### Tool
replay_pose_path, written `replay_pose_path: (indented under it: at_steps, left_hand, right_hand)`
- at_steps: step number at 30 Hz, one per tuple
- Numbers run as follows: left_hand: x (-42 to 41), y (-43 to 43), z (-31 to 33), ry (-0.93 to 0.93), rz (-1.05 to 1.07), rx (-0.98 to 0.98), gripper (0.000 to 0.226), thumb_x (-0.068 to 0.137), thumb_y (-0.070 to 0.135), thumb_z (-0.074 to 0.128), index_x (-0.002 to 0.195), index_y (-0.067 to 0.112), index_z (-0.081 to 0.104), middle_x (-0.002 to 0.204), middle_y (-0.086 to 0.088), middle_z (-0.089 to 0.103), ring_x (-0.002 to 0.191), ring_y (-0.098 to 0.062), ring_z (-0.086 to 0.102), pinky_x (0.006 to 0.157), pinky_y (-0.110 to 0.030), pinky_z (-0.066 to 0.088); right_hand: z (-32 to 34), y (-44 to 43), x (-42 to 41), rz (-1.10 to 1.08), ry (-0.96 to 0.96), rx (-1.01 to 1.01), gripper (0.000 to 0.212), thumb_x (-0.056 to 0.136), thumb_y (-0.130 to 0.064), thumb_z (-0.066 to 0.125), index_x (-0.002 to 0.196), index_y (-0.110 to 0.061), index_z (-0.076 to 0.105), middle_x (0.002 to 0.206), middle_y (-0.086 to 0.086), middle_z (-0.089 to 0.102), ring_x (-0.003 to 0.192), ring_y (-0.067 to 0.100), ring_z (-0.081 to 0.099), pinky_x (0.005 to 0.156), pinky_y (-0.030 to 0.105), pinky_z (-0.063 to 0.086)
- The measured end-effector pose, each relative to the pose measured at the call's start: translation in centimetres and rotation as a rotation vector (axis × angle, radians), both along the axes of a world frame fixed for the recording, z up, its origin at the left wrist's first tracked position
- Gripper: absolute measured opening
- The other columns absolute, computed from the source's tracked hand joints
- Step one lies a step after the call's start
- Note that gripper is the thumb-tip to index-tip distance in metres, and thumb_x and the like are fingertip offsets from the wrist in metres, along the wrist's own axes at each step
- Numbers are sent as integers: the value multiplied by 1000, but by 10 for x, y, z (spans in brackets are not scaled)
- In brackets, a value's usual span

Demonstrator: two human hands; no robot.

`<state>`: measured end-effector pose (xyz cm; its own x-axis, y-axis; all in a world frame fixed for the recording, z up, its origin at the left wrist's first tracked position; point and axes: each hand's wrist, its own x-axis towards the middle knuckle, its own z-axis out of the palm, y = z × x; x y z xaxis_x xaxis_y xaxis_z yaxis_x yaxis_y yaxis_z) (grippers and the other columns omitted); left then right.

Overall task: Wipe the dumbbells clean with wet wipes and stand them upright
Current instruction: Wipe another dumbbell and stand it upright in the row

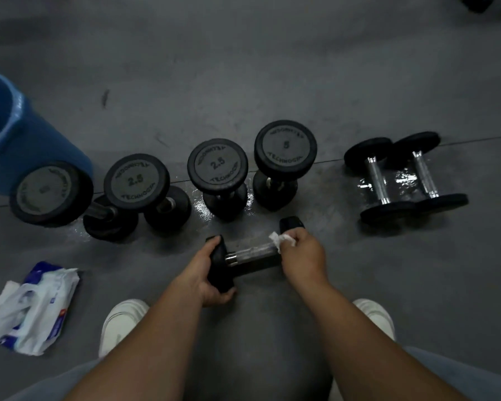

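Note:
A small black dumbbell (250, 253) with a chrome handle lies across the floor in front of me. My left hand (211, 273) grips its left head. My right hand (301, 253) holds a white wet wipe (278, 240) against the handle's right end, near the right head. Behind it, several black dumbbells stand upright in a row, one marked 2.5 (217, 166) and one marked 5 (285, 147). Two more dumbbells (399, 178) lie on their sides at the right, on a wet patch of floor.
An open pack of wet wipes (38, 308) lies on the grey floor at the lower left. A blue bin (15, 134) stands at the far left. My white shoes (122, 322) are planted on either side of my arms.

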<state>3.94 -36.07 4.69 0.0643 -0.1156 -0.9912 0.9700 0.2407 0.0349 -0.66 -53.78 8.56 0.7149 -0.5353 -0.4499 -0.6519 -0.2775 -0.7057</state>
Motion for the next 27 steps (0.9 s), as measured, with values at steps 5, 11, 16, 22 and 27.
replay_pose_path:
  at_steps: [5,11,16,22,27]
  left_hand:
    - [-28,-17,17,-226,-9,82,58,61,58,79,104,22,64,92,-5,65,86,-21,59,69,-32,46]
    - [-28,-72,70,-793,-421,429,97,53,61,83,137,35,42,134,-4,51,113,-25,58,97,-39,51]
    - [-52,-136,114,-1022,-1255,701,126,60,76,70,154,37,-4,157,-8,10,132,-36,42,105,-48,41]
    - [-79,-191,105,-1312,-1741,760,125,66,75,61,152,35,-19,162,-10,-21,148,-42,-7,116,-59,13]
    - [-86,-191,102,-1334,-1900,719,124,66,78,59,149,40,-24,160,-6,-12,143,-45,9,108,-52,34]
  right_hand:
    - [33,-33,1,77,-144,-298,5,90,-16,52,91,-20,55,92,1,57,78,17,50,67,27,35]
    - [96,-100,7,620,24,-721,17,92,-30,50,98,-16,44,106,10,50,96,32,55,74,37,42]
    - [153,-163,24,1089,45,-1009,29,93,-29,48,118,-13,47,127,10,41,112,31,48,84,45,49]
    - [104,-203,-50,891,-127,-982,36,76,-25,66,106,-7,57,146,19,36,133,35,41,97,44,48]
    - [35,-203,-106,651,-184,-817,29,74,-23,67,88,-17,42,146,21,38,134,37,41,94,44,47]
